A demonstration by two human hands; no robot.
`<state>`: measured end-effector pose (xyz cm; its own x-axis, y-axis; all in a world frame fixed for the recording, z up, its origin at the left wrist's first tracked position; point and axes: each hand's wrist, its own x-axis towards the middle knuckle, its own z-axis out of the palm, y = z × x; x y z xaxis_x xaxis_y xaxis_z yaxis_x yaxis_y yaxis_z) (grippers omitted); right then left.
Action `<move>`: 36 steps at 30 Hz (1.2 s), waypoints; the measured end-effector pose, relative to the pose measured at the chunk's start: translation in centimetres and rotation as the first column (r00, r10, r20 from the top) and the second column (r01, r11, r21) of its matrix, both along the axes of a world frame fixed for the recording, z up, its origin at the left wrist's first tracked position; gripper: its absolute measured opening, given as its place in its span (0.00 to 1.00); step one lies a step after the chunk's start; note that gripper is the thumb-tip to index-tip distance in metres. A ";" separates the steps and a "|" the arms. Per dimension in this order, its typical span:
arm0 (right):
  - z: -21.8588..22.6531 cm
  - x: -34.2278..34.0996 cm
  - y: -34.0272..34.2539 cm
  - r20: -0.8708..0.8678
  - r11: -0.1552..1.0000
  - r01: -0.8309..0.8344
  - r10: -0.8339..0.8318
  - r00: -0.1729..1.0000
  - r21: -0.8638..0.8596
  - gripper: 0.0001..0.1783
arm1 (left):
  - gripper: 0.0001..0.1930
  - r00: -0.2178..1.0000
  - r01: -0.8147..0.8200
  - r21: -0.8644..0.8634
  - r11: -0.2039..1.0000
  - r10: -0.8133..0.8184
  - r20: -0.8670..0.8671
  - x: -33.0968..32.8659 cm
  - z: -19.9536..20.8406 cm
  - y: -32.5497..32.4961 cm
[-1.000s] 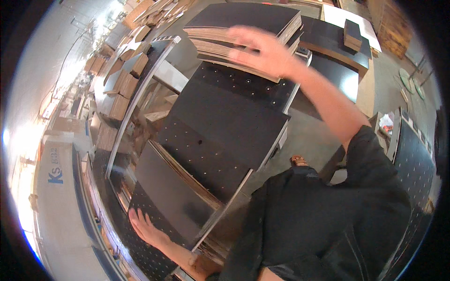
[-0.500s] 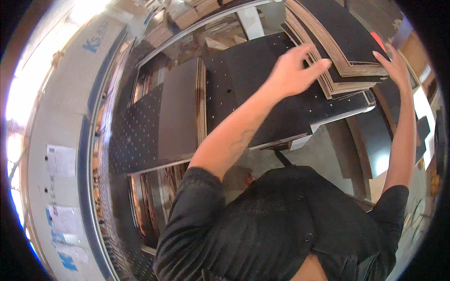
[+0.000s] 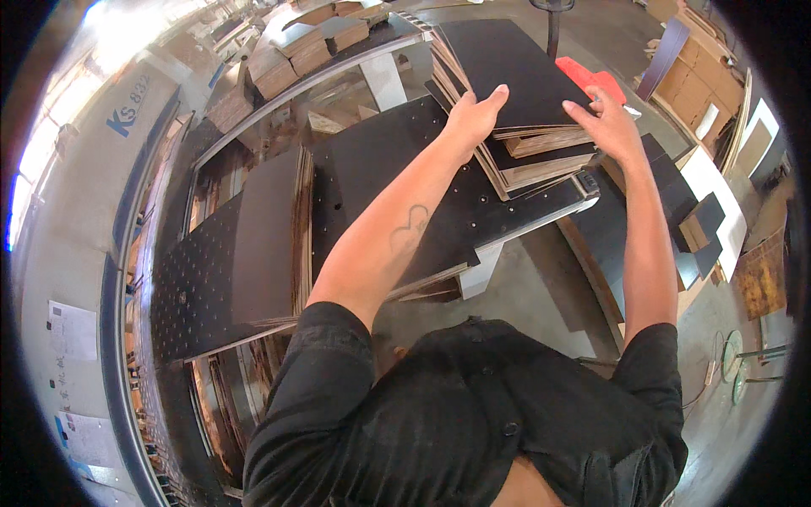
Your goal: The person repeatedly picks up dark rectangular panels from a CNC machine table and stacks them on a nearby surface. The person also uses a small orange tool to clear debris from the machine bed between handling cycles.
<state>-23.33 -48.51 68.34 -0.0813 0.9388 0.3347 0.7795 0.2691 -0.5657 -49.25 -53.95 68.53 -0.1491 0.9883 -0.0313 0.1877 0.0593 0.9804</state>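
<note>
The left hand [image 3: 471, 118] lies on the near left edge of a black board [image 3: 507, 72]. Its fingers [image 3: 494, 95] are spread flat on the top of the board, and the thumb is tucked down by the edge, so it looks like a loose hold and not a tight one. The right hand [image 3: 610, 125] is at the near right corner of the same board. Its fingers are bent and open, with the tips touching the board's edge; I cannot tell if they squeeze it.

The black board is the top one on a pile of boards [image 3: 541, 148] that sits right under both hands. The pile's pale wood edges show just below the fingers. The pile rests on a big black table with holes [image 3: 380, 169], which runs under the left arm. Left of that arm, well away from the fingers, a second pile of dark boards [image 3: 266, 237] lies on the table. Just past the right fingertips there is a red thing [image 3: 591, 78] on the floor. Out to the right of the right hand, more dark boards [image 3: 693, 211] lie low down
</note>
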 end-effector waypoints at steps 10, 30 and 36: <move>-0.6 -5.6 -8.3 -0.152 0.974 -0.210 0.221 0.963 0.085 0.45 | 0.20 0.986 -0.125 -0.130 0.984 0.138 0.096 -8.0 -1.0 0.5; -6.9 -17.7 -18.9 -0.922 0.734 -0.671 0.181 0.342 -0.105 0.32 | 0.24 0.836 -0.286 0.018 0.958 0.241 0.494 -15.5 -8.5 -24.4; -8.7 -18.9 -16.1 -0.927 0.676 -0.706 0.089 0.364 -0.212 0.28 | 0.23 0.793 -0.371 -0.070 0.926 0.355 0.495 -15.0 -10.5 -24.2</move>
<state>-42.19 -64.64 59.62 -0.4889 0.8721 -0.0204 -0.2504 -0.1627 -0.9544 -64.23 -78.16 58.01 -0.4693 0.8664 -0.1704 -0.3467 -0.0034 0.9380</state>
